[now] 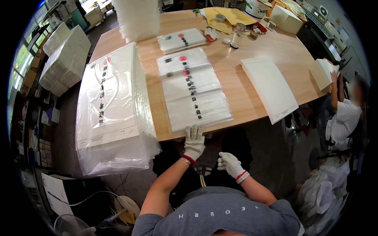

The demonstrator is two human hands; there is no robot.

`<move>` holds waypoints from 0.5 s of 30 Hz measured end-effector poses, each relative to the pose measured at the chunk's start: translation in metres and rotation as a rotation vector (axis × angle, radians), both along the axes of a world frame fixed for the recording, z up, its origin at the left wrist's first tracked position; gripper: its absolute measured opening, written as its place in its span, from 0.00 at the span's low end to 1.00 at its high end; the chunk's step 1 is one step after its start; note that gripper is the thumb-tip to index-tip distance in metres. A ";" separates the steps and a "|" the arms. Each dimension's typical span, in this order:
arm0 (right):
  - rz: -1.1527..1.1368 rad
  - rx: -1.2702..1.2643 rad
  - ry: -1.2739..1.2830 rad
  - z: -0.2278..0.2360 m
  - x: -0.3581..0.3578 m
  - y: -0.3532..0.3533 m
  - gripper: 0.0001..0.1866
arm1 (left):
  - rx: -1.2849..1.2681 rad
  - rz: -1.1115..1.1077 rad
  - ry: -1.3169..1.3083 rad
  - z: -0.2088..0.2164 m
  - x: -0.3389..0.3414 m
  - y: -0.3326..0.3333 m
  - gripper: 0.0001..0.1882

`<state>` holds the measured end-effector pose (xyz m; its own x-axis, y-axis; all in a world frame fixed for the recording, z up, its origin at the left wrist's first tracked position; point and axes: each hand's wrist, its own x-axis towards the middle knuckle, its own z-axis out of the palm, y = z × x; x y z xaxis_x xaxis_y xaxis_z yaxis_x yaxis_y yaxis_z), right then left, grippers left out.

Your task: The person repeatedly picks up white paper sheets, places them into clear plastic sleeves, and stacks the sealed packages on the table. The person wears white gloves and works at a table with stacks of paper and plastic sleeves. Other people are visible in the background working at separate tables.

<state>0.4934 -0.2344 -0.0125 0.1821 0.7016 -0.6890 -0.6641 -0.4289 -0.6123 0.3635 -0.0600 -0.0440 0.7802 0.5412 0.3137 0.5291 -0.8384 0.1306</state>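
Note:
My left hand, in a white knit glove, has its fingers stretched out at the near edge of a stack of clear plastic bags with dark print and red round marks. My right hand, gloved too, hangs over my lap with its fingers curled in and nothing visible in them. Left of the bags lies a tall pile of paper sheets in clear plastic bags, its loose bag ends drooping past the table's near edge. To the right is a stack of bare white paper, one corner over the edge.
A folded bag bundle lies farther back on the wooden table. Behind are yellow envelopes, a tape roll, red-handled scissors and a clear jar. A co-worker sits at the right, handling paper.

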 end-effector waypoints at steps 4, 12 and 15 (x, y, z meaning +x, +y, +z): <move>0.045 -0.011 0.052 -0.007 0.002 0.006 0.17 | -0.099 -0.030 -0.192 0.015 0.003 0.001 0.08; -0.076 0.468 -0.159 0.028 -0.009 0.113 0.17 | -0.567 -0.081 -0.335 0.057 0.012 0.039 0.07; -0.048 0.384 -0.684 0.020 0.026 0.136 0.10 | -1.345 0.162 -0.899 0.047 0.006 0.080 0.12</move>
